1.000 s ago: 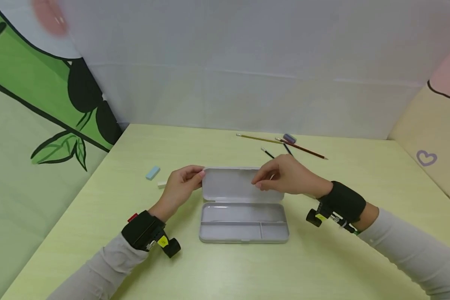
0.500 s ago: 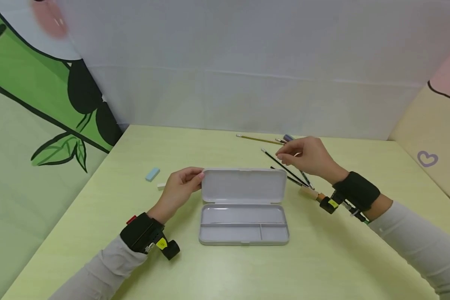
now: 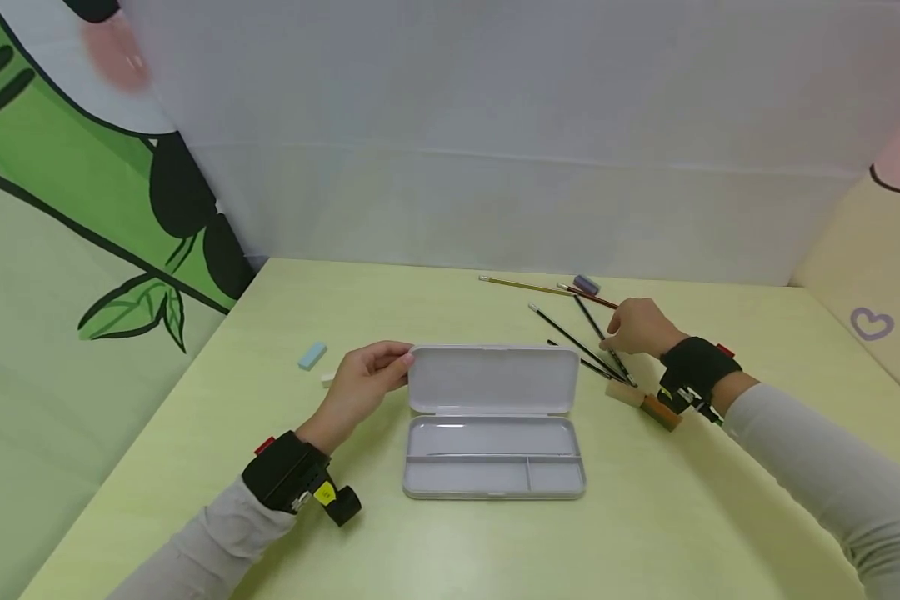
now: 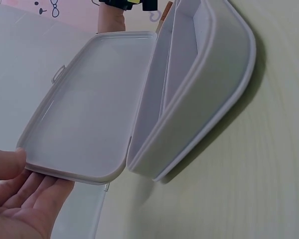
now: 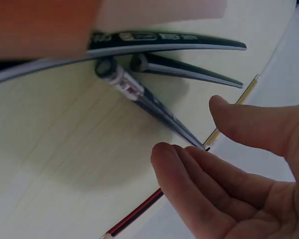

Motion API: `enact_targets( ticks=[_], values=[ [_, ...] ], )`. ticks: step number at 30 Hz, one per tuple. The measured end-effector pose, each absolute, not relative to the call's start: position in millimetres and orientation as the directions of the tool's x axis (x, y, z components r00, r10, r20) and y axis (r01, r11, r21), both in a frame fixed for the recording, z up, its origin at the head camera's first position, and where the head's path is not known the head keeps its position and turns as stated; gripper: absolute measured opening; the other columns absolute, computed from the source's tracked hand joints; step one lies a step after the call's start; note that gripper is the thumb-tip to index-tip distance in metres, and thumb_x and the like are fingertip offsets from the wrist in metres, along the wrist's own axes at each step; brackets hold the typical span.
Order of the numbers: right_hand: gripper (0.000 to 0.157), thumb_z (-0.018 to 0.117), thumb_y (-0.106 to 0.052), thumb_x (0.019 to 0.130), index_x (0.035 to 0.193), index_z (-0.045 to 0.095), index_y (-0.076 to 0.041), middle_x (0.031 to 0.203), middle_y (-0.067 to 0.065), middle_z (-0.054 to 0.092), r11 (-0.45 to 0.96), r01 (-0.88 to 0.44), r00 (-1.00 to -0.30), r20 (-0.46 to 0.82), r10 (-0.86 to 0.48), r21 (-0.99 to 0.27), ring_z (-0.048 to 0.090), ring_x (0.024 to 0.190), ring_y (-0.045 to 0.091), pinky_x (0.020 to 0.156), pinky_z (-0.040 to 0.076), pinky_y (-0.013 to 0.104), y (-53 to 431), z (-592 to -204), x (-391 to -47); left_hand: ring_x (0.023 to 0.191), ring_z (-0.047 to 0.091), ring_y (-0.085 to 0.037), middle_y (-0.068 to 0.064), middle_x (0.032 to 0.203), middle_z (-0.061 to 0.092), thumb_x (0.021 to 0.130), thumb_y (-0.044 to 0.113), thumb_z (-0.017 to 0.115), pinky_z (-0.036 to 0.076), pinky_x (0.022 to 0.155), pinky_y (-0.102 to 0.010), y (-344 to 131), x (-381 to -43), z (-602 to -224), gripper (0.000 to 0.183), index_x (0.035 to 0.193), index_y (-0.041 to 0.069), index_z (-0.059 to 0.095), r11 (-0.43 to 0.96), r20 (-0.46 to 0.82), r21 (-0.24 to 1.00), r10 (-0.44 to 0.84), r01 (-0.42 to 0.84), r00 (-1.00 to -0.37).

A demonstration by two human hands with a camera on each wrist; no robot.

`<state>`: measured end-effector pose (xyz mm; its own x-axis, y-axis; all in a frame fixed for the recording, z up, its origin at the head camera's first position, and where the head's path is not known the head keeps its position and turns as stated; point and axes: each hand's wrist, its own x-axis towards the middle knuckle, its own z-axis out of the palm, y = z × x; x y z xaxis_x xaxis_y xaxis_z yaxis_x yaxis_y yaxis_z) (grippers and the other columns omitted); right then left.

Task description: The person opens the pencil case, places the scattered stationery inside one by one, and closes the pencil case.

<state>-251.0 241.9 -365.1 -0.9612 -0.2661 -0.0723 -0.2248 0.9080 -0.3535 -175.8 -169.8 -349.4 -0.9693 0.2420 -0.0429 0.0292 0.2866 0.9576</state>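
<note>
The left hand (image 3: 360,377) pinches the raised lid (image 3: 495,379) of a grey pencil case (image 3: 495,495). The right hand (image 3: 637,327), earlier over the lid, is now among pencils (image 3: 570,337) beyond the case's right end, thumb and fingers parted, empty.

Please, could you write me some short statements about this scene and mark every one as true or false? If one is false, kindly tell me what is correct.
1. The left hand holds the lid of the grey case. True.
2. The lid is shut. False: it stands open.
3. The right hand is near the pencils. True.
4. The pencils lie inside the case. False: they lie on the table.
5. In the head view, the light blue block is left of the case. True.
6. The right hand grips the light blue block. False: the block lies on the table, apart from that hand.
</note>
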Motion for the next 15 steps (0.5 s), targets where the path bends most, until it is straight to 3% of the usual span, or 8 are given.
enact_targets(
  ticks=[4,6,10,12,15],
  values=[
    [0.020,0.074,-0.012,0.081,0.084,0.071,0.008,0.081,0.022,0.068,0.926,-0.203,-0.964,-0.102,-0.247,-0.319,0.061,0.067,0.029,0.061,0.055,0.037,230,-354,-238,0.109,0.067,-0.027,-0.025,0.123,0.064,0.099,0.014,0.054,0.056,0.096,-0.034,-169,-175,-349,0.033,0.126,-0.004,0.057,0.282,-0.033,0.959,0.250,0.040,-0.968],
    [0.014,0.072,-0.006,0.079,0.072,0.070,0.006,0.066,0.017,0.065,0.927,-0.224,-0.964,-0.069,-0.256,-0.302,0.056,0.057,0.023,0.055,0.051,0.033,228,-352,-235,0.110,0.066,-0.028,-0.025,0.123,0.063,0.099,0.013,0.054,0.056,0.096,-0.034,-169,-175,-349,0.032,0.126,-0.003,0.057,0.284,-0.035,0.958,0.250,0.038,-0.968],
    [0.031,0.061,0.004,0.075,0.047,0.052,-0.009,0.046,-0.002,0.040,0.927,-0.231,-0.968,-0.027,-0.250,-0.295,0.031,0.048,0.010,0.048,0.027,0.023,227,-353,-233,0.110,0.066,-0.027,-0.025,0.123,0.063,0.099,0.013,0.053,0.055,0.097,-0.036,-169,-175,-348,0.033,0.127,-0.004,0.056,0.288,-0.033,0.957,0.256,0.043,-0.966],
    [0.038,0.056,0.006,0.071,0.044,0.041,-0.016,0.046,-0.007,0.029,0.924,-0.226,-0.969,-0.024,-0.245,-0.308,0.021,0.049,0.009,0.049,0.019,0.023,228,-353,-234,0.110,0.066,-0.028,-0.025,0.124,0.063,0.099,0.013,0.053,0.055,0.097,-0.037,-169,-175,-348,0.033,0.127,-0.004,0.056,0.288,-0.034,0.957,0.257,0.043,-0.966],
    [0.043,0.053,0.007,0.071,0.045,0.034,-0.021,0.046,-0.008,0.023,0.918,-0.225,-0.969,-0.025,-0.246,-0.327,0.017,0.050,0.009,0.050,0.016,0.023,229,-355,-233,0.110,0.066,-0.028,-0.025,0.124,0.063,0.099,0.013,0.053,0.055,0.097,-0.036,-169,-175,-350,0.033,0.127,-0.003,0.056,0.292,-0.042,0.956,0.254,0.035,-0.966]
  ],
)
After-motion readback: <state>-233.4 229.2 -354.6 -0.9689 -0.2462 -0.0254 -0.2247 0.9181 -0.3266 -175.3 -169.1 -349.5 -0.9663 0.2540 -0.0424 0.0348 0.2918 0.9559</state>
